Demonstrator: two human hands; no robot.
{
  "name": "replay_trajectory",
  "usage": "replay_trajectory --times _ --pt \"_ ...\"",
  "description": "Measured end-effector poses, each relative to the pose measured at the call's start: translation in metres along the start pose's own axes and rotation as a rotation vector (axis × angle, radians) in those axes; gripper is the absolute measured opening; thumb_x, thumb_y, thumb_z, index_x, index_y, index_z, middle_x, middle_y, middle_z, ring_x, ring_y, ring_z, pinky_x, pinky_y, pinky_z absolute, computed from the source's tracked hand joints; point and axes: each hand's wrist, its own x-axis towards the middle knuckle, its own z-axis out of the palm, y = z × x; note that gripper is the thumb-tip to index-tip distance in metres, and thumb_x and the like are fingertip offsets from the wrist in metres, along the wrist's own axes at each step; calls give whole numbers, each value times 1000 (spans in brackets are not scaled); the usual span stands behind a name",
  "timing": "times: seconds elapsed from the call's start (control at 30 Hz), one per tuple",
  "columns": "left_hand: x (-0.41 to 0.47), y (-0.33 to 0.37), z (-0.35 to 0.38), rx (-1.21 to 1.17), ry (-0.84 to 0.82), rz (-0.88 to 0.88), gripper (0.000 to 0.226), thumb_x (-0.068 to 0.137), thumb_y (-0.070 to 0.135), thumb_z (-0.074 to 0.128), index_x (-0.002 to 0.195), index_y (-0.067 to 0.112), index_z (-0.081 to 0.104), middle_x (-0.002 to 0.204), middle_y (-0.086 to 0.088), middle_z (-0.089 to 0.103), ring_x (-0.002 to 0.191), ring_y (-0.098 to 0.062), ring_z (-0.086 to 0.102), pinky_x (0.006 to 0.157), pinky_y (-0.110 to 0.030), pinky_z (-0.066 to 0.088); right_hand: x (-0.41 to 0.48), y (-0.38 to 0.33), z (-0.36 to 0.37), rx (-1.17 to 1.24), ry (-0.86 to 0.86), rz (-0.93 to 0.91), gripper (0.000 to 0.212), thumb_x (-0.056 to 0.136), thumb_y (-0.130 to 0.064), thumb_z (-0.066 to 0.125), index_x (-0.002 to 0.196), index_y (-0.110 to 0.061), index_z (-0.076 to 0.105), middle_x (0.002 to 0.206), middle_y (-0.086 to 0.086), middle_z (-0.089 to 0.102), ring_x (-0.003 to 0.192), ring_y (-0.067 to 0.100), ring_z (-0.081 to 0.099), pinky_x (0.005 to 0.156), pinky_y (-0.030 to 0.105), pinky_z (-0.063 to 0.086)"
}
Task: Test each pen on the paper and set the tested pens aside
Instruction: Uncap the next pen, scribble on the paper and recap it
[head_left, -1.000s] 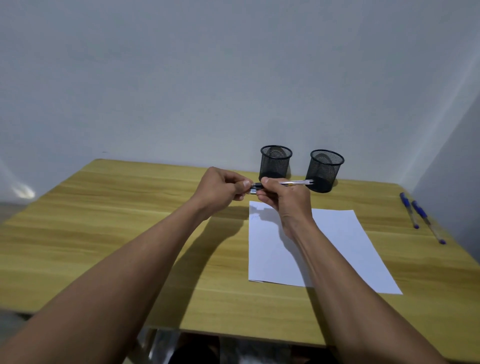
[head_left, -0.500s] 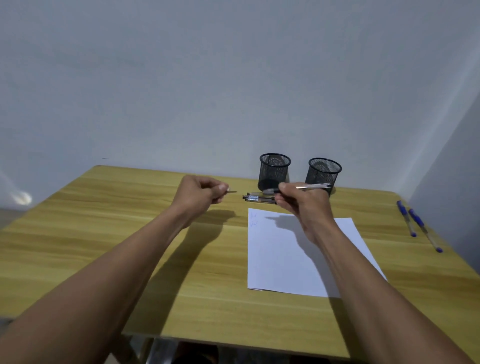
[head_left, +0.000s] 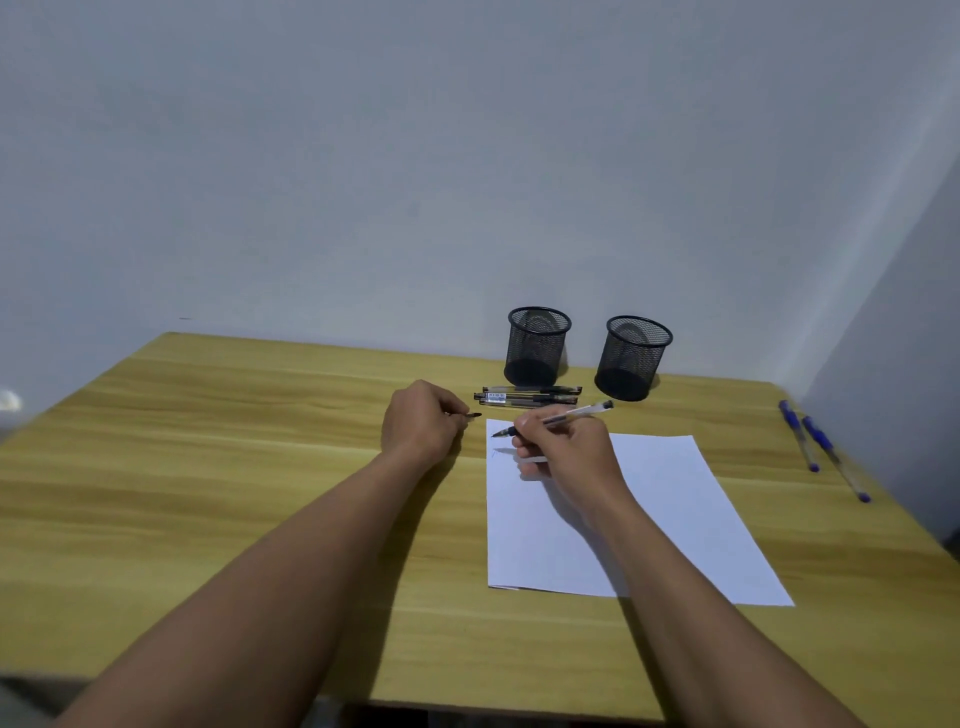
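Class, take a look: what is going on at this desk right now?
A person is testing pens. The right hand holds an uncapped pen with its tip at the top left corner of the paper. The left hand pinches its cap. Black pens lie by two empty mesh cups, and two blue pens lie far right.

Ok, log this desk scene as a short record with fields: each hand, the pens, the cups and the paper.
right hand: holds uncapped pen, tip at top left corner of paper
left hand: pinches black pen cap, resting on table
black pens: lying in front of left mesh cup
right mesh cup: upright, looks empty
blue pens: two, lying at right table edge
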Motion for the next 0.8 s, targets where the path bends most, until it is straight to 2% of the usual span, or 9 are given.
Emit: replay_trajectory --times 0.2,0.27,0.33,0.43,0.53,0.7,0.8 --pt "-18 2 -11 3 -11 -14 23 81 29 77 104 27 77 99 1 74 91 -18 64 82 -32 53 -7 10 0 -50 11 -2 13 97 -12 67 96 -1 73 80 17 72 74 23 67 64 32 56" --pt "-36 0 -19 36 -49 39 23 85 35 70 106 28 76 103 1 75 96 -18 66 84 -34 54 -9 10 0 -93 7 -21 11 97 -10 68 93 -1 74 77 17 70 71 21 66 62 32 55" --pt "-59 -5 -23 96 -109 149 33 85 45 65 111 29 73 114 4 73 108 -17 66 91 -36 54 -11 9 0 -183 -1 -54 11 95 -11 70 88 -3 74 75 19 70 67 21 64 61 34 54" --pt "-86 -9 -25 293 -176 301 48 83 62 60 119 31 70 131 2 65 125 -20 55 99 -40 46 -12 10 0 -323 19 -77 13 93 -16 71 86 -6 74 74 18 71 61 20 62 57 32 54" --pt "-96 -11 -21 394 -219 294 56 85 68 52 131 38 60 146 -2 51 141 -23 39 112 -46 33 -11 13 -1 -390 30 -65 12 92 -18 72 83 -10 72 69 11 70 60 22 63 55 35 54" --pt "-99 -13 -18 414 -231 289 57 89 67 44 138 40 52 151 1 45 147 -22 27 119 -48 19 -12 18 -2 -400 32 -76 17 90 -24 74 82 -9 71 67 10 73 59 21 67 58 36 52" --pt "-97 -16 -17 414 -231 283 59 88 69 43 139 41 51 156 1 39 148 -21 25 120 -48 18 -13 19 -1 -425 23 -79 17 89 -25 76 81 -11 74 69 5 75 66 20 73 64 40 60"
